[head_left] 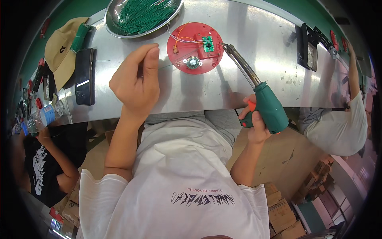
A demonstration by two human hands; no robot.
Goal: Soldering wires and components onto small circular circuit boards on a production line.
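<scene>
Right of centre, the right hand [256, 124] grips a green soldering gun [271, 106], tip by the upper-centre red disc [190, 51]; centre-left, the left hand [138, 81] is curled closed, contents unclear.

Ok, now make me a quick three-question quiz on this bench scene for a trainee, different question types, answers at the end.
1. What fills the metal bowl?
a) orange screws
b) green wires
c) blue caps

2. True or false: the right hand grips the green-handled soldering tool.

3. On the red disc, what colour is the small circuit board, and which side of the disc's centre is it on in the picture?

Key: 1. b. 2. True. 3. Green, on the right side.
</scene>
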